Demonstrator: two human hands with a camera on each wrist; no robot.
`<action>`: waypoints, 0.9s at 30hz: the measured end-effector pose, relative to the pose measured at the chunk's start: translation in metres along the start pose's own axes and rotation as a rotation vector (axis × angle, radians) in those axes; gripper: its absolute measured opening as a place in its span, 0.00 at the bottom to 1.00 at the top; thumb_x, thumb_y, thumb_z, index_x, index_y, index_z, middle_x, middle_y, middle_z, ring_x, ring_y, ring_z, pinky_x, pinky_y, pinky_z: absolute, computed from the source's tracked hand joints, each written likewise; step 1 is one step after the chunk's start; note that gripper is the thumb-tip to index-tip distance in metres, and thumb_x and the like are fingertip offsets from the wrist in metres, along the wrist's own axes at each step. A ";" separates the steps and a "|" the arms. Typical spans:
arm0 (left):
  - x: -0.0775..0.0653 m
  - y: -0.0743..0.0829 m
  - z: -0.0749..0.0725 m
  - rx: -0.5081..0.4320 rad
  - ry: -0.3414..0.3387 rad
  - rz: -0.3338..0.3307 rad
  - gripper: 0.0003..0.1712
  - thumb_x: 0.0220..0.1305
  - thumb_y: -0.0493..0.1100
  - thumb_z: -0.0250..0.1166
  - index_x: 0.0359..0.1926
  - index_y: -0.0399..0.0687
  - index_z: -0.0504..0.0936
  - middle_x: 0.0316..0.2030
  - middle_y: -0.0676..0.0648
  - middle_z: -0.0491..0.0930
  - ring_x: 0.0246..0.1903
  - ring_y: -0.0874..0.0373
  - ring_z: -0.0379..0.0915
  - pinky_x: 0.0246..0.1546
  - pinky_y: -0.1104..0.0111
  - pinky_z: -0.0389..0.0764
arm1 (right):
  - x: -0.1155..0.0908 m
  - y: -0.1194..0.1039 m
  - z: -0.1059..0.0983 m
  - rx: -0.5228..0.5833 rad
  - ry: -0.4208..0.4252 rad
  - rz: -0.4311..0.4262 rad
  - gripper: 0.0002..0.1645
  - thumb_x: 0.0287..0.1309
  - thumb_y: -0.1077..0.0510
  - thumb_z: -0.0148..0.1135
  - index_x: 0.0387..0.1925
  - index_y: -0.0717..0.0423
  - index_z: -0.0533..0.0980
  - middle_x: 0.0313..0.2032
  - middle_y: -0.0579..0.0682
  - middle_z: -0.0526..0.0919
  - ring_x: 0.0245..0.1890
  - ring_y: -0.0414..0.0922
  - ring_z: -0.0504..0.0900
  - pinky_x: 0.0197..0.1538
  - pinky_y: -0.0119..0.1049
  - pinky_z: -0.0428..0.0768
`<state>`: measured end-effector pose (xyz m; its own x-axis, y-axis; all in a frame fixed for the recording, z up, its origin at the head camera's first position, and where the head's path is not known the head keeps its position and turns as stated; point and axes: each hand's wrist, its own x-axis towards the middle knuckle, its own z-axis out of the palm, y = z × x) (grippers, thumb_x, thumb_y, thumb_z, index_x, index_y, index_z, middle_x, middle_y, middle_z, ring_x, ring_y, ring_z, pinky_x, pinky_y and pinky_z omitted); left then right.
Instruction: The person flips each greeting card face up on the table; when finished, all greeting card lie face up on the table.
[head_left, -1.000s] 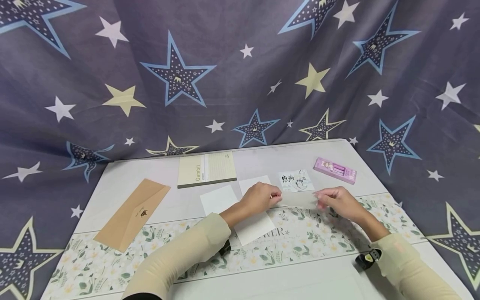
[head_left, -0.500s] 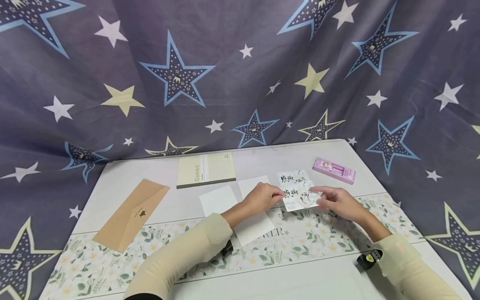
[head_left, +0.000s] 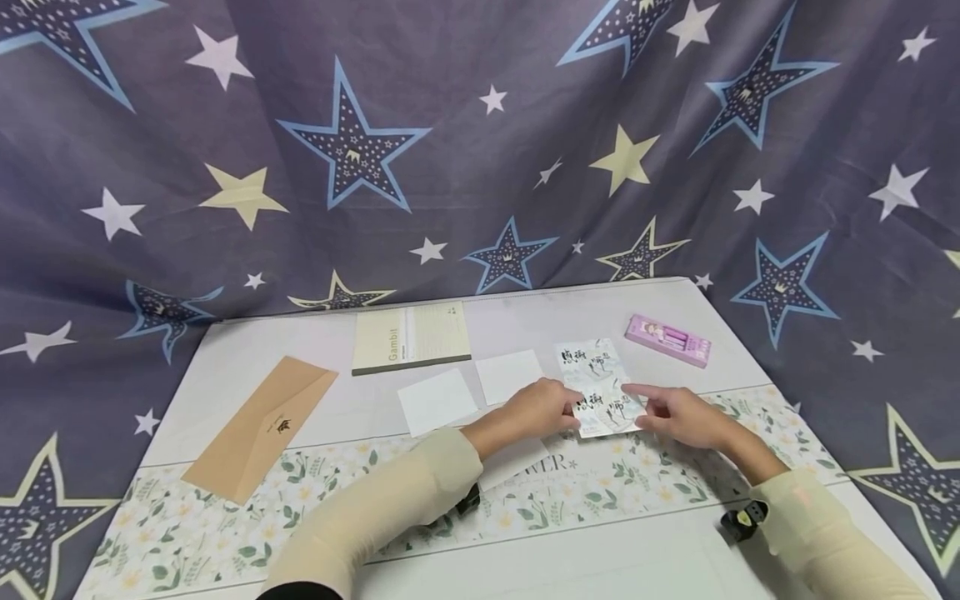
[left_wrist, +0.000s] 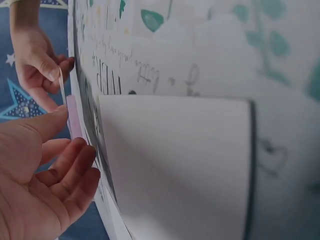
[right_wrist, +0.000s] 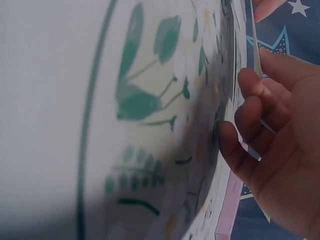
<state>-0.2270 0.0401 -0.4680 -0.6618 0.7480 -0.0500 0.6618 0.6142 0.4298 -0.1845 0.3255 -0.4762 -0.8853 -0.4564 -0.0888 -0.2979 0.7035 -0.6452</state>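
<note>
A small card with black brush lettering (head_left: 604,417) is held up between my two hands, seen nearly edge-on in the wrist views. My left hand (head_left: 538,408) pinches its left edge. At the opposite edge, my right hand (head_left: 686,417) pinches it between thumb and fingers, clear in the right wrist view. Just behind it a second lettered card (head_left: 581,357) lies on the table, its front part covered by the held one. A blank white card (head_left: 513,465) lies partly hidden under my left wrist; two more blank cards, one (head_left: 437,402) and another (head_left: 510,373), lie farther back.
A brown envelope (head_left: 258,429) lies at the left. Behind the blank cards is a cream notebook (head_left: 411,335) marked "Gambit". A pink-purple box (head_left: 667,339) sits at the back right. The table (head_left: 525,550) has a floral strip and meets a starry curtain (head_left: 450,125).
The held card has turned from its plain, edge-tilted side to show its lettered face. Both hands have come slightly toward me and lower with it, and the left has shifted right.
</note>
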 end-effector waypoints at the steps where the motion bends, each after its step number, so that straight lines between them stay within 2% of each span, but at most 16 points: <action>1: 0.000 0.001 0.001 -0.006 -0.008 -0.010 0.09 0.67 0.50 0.69 0.44 0.54 0.87 0.18 0.60 0.78 0.19 0.70 0.65 0.21 0.80 0.65 | 0.000 0.001 0.000 -0.007 -0.006 0.002 0.37 0.67 0.54 0.66 0.73 0.59 0.67 0.24 0.42 0.78 0.20 0.33 0.70 0.25 0.30 0.74; 6: 0.003 0.004 0.005 -0.007 -0.038 -0.028 0.08 0.67 0.51 0.69 0.41 0.55 0.86 0.19 0.61 0.78 0.19 0.70 0.68 0.22 0.80 0.68 | 0.000 0.004 0.000 -0.041 -0.026 0.015 0.36 0.68 0.52 0.66 0.73 0.58 0.67 0.23 0.40 0.76 0.20 0.33 0.68 0.25 0.30 0.72; 15: 0.008 0.007 0.006 0.087 -0.045 -0.029 0.09 0.67 0.53 0.69 0.33 0.57 0.81 0.18 0.60 0.75 0.20 0.69 0.67 0.23 0.78 0.68 | 0.000 0.004 -0.001 -0.063 -0.049 0.033 0.36 0.68 0.52 0.65 0.73 0.58 0.67 0.21 0.40 0.73 0.19 0.33 0.66 0.24 0.30 0.69; 23: 0.011 0.011 0.006 0.108 -0.064 -0.042 0.10 0.67 0.55 0.69 0.36 0.56 0.83 0.21 0.59 0.75 0.23 0.67 0.69 0.25 0.78 0.70 | 0.001 0.005 -0.003 -0.080 -0.061 0.066 0.36 0.68 0.53 0.65 0.73 0.57 0.67 0.22 0.41 0.74 0.19 0.34 0.66 0.24 0.30 0.69; 27: 0.013 0.012 0.009 0.162 -0.070 -0.056 0.12 0.66 0.57 0.68 0.40 0.56 0.85 0.26 0.58 0.77 0.28 0.66 0.71 0.28 0.76 0.73 | 0.003 0.004 -0.004 -0.102 -0.075 0.086 0.35 0.68 0.54 0.65 0.73 0.57 0.68 0.22 0.41 0.74 0.20 0.35 0.67 0.25 0.30 0.69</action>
<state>-0.2240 0.0596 -0.4717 -0.6771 0.7235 -0.1345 0.6764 0.6839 0.2736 -0.1896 0.3291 -0.4755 -0.8812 -0.4290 -0.1988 -0.2604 0.7913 -0.5532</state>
